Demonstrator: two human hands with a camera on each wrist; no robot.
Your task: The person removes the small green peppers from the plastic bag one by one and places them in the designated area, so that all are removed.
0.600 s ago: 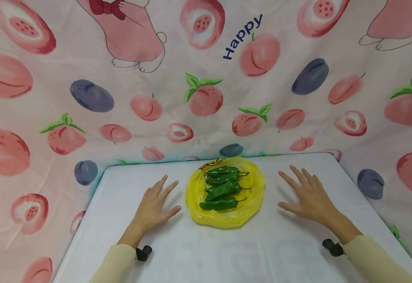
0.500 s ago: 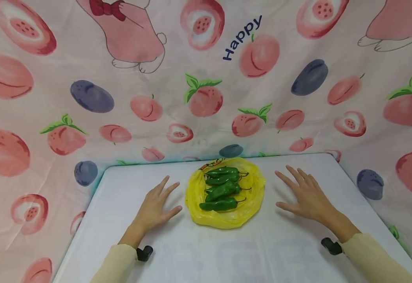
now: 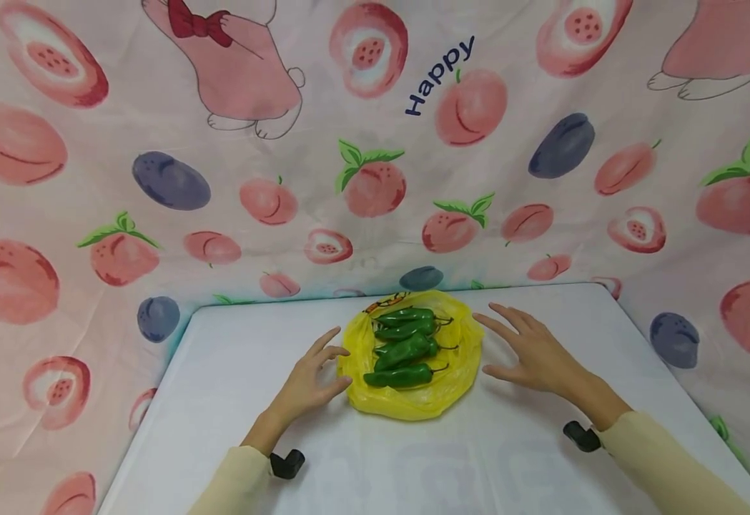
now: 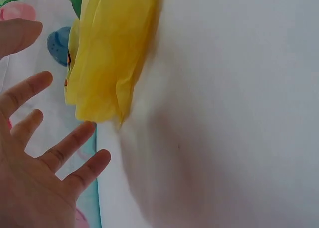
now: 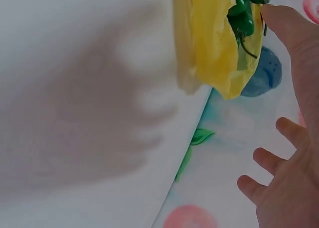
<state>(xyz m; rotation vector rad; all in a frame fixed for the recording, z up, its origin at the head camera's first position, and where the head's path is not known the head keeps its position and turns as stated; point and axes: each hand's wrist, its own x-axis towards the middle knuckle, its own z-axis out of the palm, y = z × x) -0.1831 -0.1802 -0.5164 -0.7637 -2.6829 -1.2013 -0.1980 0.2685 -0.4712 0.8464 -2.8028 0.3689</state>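
Several green chili peppers lie in a row on a round, rolled-down yellow plastic bag on the white table. My left hand is at the bag's left side, fingers spread and fingertips right by its edge. On the other side my right hand has its fingers spread toward the bag, fingertips close to its right rim. Neither hand holds anything. The left wrist view shows the bag's side wall beyond my spread fingers. In the right wrist view, pepper stems show over the bag's rim.
A white-covered table carries the bag near its far edge. Behind it and at both sides hangs a pink cloth printed with peaches, plums and rabbits. A small black device sits at my left wrist, another black device at my right.
Both hands have moved inward toward the yellow bag, the left one rightward and the right one leftward. The bag and peppers stay in place; the head view has tilted slightly.
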